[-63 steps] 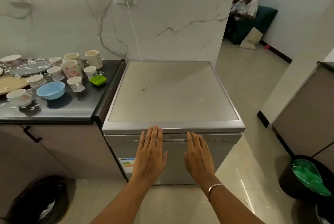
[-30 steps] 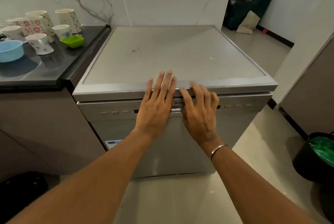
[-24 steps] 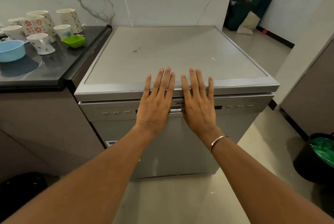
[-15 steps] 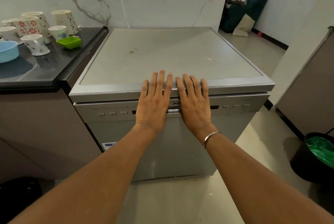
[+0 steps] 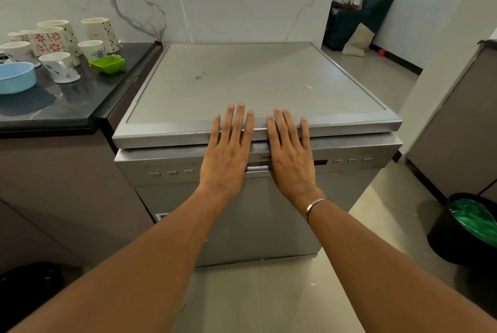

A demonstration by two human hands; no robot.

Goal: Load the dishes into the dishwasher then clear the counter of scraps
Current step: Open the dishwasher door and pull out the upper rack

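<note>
The left hand and right hand are laid flat, fingers straight, over the front edge of the shut dishwasher. Cups are seen on the counter to its left, well apart from the hands.

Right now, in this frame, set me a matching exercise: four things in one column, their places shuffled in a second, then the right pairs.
Things
1. blue bowl
2. green dish
3. black bin
4. bracelet

Places
A. on the floor, right of the dishwasher
B. on the right wrist
C. on the counter, at the left edge of view
D. on the counter, toward the dishwasher

Pairs: 1-C, 2-D, 3-A, 4-B
</note>
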